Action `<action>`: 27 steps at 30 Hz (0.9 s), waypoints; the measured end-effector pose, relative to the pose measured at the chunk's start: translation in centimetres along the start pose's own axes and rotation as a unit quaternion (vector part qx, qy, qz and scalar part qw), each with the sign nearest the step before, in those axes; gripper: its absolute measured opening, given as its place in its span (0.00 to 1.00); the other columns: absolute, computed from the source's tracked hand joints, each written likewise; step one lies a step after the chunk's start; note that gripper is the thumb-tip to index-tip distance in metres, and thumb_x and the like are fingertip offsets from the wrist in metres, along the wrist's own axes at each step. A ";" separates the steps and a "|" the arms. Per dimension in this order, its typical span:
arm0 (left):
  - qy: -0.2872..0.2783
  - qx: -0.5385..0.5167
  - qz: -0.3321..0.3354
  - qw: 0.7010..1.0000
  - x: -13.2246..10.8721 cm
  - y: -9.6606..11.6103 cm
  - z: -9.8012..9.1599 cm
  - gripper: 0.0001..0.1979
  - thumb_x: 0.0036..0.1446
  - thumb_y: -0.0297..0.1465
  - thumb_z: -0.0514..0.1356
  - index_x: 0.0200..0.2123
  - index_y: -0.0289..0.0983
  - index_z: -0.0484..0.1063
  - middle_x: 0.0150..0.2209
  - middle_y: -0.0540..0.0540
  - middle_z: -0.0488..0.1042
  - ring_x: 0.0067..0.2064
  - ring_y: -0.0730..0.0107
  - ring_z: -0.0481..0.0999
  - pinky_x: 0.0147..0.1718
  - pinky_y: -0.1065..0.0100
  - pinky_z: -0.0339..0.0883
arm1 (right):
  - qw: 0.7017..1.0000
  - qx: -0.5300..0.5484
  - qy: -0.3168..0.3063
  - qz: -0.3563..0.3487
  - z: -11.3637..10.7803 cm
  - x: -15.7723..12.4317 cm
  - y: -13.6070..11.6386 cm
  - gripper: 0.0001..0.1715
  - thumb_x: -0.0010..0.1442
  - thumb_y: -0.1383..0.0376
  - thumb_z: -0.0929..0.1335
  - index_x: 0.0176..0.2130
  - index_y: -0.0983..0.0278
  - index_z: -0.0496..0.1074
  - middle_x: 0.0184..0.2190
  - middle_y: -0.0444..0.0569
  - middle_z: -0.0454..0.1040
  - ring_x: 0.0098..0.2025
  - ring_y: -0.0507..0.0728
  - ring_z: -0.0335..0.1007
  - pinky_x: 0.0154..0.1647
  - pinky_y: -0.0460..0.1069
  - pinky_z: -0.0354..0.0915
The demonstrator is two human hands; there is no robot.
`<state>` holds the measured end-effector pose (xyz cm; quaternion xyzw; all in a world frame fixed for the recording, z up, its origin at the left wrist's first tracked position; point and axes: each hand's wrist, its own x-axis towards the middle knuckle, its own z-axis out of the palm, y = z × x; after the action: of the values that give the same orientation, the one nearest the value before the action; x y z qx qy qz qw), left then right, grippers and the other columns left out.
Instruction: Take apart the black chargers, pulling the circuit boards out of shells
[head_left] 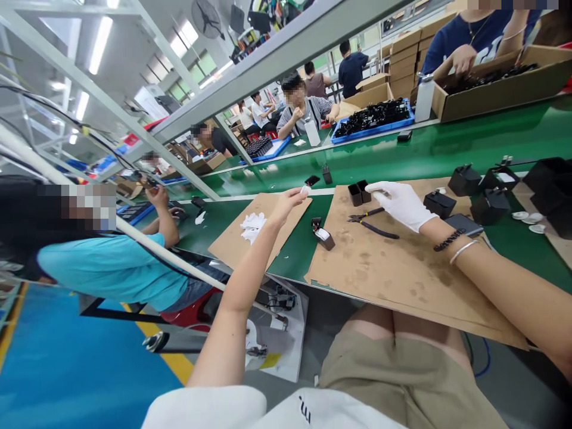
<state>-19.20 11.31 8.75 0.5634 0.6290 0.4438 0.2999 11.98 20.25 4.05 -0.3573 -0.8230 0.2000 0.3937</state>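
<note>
My left hand point(288, 205), bare, reaches out over the far edge of the left cardboard sheet, its thumb and fingertips pinched together. A small whitish bit shows at the fingertips, too small to name. Just beyond them is a small black piece point(311, 180); whether the hand touches it I cannot tell. My right hand point(400, 202), in a white glove, has its fingertips at the right rim of a black two-compartment plastic box point(357, 193) and appears to grip it. Below that hand lie diagonal cutters point(373, 225) with black and yellow handles. A small black part with a white label point(323, 237) stands nearer me.
Several black boxes point(465, 179) and white discs point(529, 218) lie at right. Crumpled white gloves point(254, 226) rest on the left cardboard sheet point(227, 244). Across the green belt point(469, 140) stand a blue tray point(375, 122) and white bottles point(424, 98). A person in turquoise point(111, 268) sits at left.
</note>
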 end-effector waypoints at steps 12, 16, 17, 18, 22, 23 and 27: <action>-0.151 -0.355 -0.118 0.915 -4.6 8.5 7.2 0.25 0.68 0.52 0.56 0.44 0.36 0.80 0.41 0.42 0.82 0.44 0.65 0.82 0.49 0.65 0.76 | 0.990 0.133 0.037 -0.017 -2.4 -2.0 -7.8 0.22 0.64 0.60 0.67 0.55 0.56 0.79 0.38 0.46 0.83 0.38 0.59 0.79 0.48 0.55 0.75; -0.130 -0.317 -0.090 0.935 -4.5 8.6 8.5 0.17 0.63 0.46 0.65 0.41 0.37 0.79 0.42 0.45 0.82 0.48 0.63 0.82 0.55 0.60 0.74 | 0.992 0.113 0.036 -0.036 -3.3 -2.1 -8.9 0.27 0.64 0.58 0.69 0.62 0.54 0.75 0.46 0.45 0.83 0.46 0.61 0.80 0.54 0.55 0.73; -0.133 -0.297 -0.085 0.942 -4.3 8.5 8.7 0.17 0.61 0.46 0.67 0.40 0.37 0.79 0.42 0.45 0.82 0.48 0.62 0.82 0.56 0.59 0.74 | 0.993 0.108 0.026 -0.036 -3.6 -2.0 -9.1 0.27 0.64 0.58 0.70 0.62 0.54 0.75 0.47 0.45 0.83 0.47 0.62 0.80 0.55 0.56 0.72; -0.139 -0.275 -0.080 0.948 -4.0 8.4 9.0 0.18 0.59 0.46 0.69 0.39 0.36 0.78 0.41 0.45 0.81 0.48 0.62 0.82 0.56 0.58 0.73 | 0.994 0.106 0.015 -0.029 -3.9 -1.9 -9.1 0.26 0.64 0.56 0.70 0.61 0.55 0.76 0.47 0.45 0.83 0.48 0.62 0.80 0.55 0.57 0.72; -0.141 -0.188 -0.020 0.972 -2.4 8.6 10.5 0.23 0.56 0.51 0.69 0.36 0.35 0.78 0.35 0.47 0.79 0.44 0.66 0.81 0.52 0.63 0.73 | 0.983 0.179 -0.007 0.026 -5.3 -0.8 -8.1 0.21 0.65 0.56 0.71 0.53 0.61 0.80 0.49 0.47 0.82 0.52 0.64 0.78 0.58 0.59 0.73; -0.133 -0.168 0.008 0.977 -1.9 8.9 10.9 0.23 0.56 0.51 0.69 0.35 0.35 0.78 0.34 0.48 0.78 0.43 0.68 0.80 0.51 0.65 0.73 | 0.975 0.218 -0.008 0.033 -5.5 -0.5 -7.6 0.20 0.64 0.56 0.71 0.52 0.62 0.81 0.50 0.47 0.81 0.54 0.64 0.77 0.59 0.59 0.72; -0.107 -0.094 0.124 0.982 0.3 11.2 12.5 0.21 0.63 0.48 0.65 0.33 0.33 0.78 0.35 0.48 0.77 0.46 0.69 0.79 0.52 0.67 0.70 | 0.901 0.422 0.010 0.100 -6.3 0.8 -5.8 0.22 0.64 0.59 0.72 0.56 0.62 0.76 0.54 0.48 0.80 0.53 0.61 0.79 0.57 0.58 0.76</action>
<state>-3.27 14.04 13.51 0.6505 0.4736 0.4721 0.3600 14.15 17.34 11.85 -0.2400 -0.6173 0.5636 0.4936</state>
